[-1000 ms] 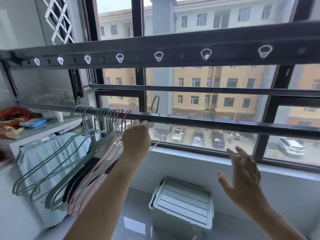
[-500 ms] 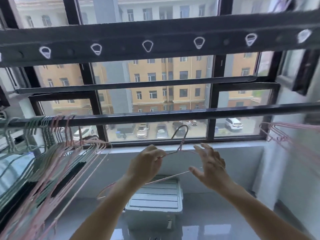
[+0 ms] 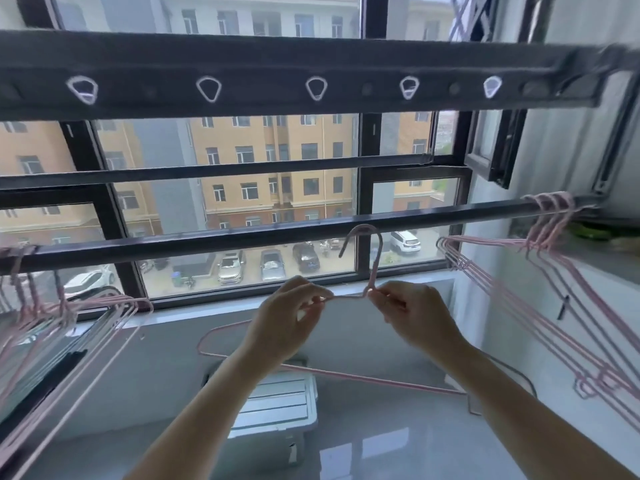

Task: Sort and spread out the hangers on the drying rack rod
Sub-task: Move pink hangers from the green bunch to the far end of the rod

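Both hands hold one pink hanger point(image 3: 372, 271) just below the rod point(image 3: 242, 237), its hook clear of the rod; the left hand point(image 3: 287, 320) has its grip pinched on the left shoulder wire; the right hand point(image 3: 412, 313) has its grip closed at the hook's base; bunches of hangers hang at the rod's left end point(image 3: 52, 327) and right end point(image 3: 547, 237).

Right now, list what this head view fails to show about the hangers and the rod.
- Left bunch of hangers: cut off by the left edge and overlapping, so no count.
- Right bunch of pink hangers: motion-blurred, lower ends past the right edge.
- Held pink hanger: its right shoulder is hidden behind the right hand and forearm.
- Rod: both ends run out of clear view.
- Left hand: grip points covered by fingers.
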Motion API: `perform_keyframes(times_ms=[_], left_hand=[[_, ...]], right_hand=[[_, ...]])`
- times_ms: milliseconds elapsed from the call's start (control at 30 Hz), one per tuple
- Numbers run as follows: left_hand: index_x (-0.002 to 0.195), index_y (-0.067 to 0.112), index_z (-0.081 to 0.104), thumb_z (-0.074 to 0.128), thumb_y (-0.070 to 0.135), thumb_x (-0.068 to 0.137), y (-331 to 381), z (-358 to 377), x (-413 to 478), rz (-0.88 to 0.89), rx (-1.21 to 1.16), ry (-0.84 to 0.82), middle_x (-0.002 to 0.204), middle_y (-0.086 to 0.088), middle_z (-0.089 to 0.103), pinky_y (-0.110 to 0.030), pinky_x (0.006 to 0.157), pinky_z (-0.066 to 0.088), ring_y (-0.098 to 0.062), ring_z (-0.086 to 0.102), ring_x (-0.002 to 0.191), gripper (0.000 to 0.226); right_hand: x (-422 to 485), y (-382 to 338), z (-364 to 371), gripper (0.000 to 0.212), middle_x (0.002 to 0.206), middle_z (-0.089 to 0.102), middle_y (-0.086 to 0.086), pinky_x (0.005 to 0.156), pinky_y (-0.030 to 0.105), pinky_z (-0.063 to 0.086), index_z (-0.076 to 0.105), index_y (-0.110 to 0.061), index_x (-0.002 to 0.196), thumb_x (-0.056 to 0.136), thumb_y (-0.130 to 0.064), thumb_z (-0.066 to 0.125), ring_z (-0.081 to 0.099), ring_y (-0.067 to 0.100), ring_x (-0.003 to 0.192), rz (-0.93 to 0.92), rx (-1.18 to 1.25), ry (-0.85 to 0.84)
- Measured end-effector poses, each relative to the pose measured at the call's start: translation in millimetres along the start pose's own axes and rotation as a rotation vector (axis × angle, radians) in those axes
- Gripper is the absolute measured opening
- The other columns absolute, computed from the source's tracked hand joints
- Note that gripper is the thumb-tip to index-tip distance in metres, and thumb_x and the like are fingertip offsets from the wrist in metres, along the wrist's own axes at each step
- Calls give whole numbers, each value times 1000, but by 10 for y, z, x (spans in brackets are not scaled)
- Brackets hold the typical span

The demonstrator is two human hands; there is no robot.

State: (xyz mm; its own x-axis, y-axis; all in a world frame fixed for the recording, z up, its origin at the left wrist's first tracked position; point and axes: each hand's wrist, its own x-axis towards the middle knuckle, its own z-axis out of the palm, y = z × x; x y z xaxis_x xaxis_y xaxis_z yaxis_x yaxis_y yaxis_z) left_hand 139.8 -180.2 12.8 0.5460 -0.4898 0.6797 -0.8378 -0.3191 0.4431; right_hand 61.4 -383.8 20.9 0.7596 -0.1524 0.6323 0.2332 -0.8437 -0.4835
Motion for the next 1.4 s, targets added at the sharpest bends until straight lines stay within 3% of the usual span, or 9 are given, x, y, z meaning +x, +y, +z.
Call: perform_keyframes(times_ms=[100,200,500,667,833,933,1167,1300,1400], left_hand=[[96,22,68,57,25,82,123,104,150,32,30,106,94,11,60,-26,82,51,-6,61,87,18],[107,16,64,54,29,81,237,163,239,57,71,137,106,2,60,-31,88,48,-16,58,100,30],[113,18,59,55,33,78,220,292,205,28,96,103,105,11,58,-22,87,39,-4,52,99,38],[110,22,60,43,46,79,165,263,180,39,101,117,105,18,55,-22,85,36,9,43,99,43],[111,24,59,43,46,80,137,192,131,32,116,100,107,17,56,-17,88,36,5,47,101,41],[112,25,59,42,47,80,129,156,108,8,120,84,107,19,55,-8,87,29,5,47,102,42],[110,22,61,44,44,81,107,68,78,-28,111,103,107,14,58,-22,92,39,-4,53,103,40],[110,22,61,44,43,81,102,-11,58,-61,129,118,106,18,54,-3,91,29,7,46,101,39],[111,21,61,49,38,82,59,-140,-2,-120,136,156,108,15,56,-5,91,29,3,46,104,35]], right_hand=[[9,58,-200,44,50,58,-3,51,37,49,69,-15,73,84,-53,51,56,19,50,23,-3,99],[92,209,-445,36,51,59,1,49,37,48,67,-13,69,87,-42,56,56,21,49,76,-57,194],[394,827,-1016,36,59,54,1,44,22,22,70,-9,79,90,-38,53,46,21,54,364,-330,305],[523,1110,-1018,35,70,69,6,47,21,32,71,-8,82,91,-36,53,58,24,59,468,-306,355],[551,1309,-924,29,73,71,12,54,26,42,70,-6,74,87,-25,53,57,26,62,586,-313,357],[516,1418,-862,32,74,69,13,50,25,35,69,-8,73,88,-29,51,53,27,59,638,-386,354],[466,1457,-860,38,81,66,24,57,33,42,67,-1,89,91,-32,44,62,38,71,624,-639,388],[396,1192,-790,42,86,60,35,59,41,46,55,15,92,86,-26,48,59,44,75,412,-798,441],[327,1037,-576,49,110,52,37,75,49,46,47,14,107,84,-28,53,52,45,96,332,-813,431]])
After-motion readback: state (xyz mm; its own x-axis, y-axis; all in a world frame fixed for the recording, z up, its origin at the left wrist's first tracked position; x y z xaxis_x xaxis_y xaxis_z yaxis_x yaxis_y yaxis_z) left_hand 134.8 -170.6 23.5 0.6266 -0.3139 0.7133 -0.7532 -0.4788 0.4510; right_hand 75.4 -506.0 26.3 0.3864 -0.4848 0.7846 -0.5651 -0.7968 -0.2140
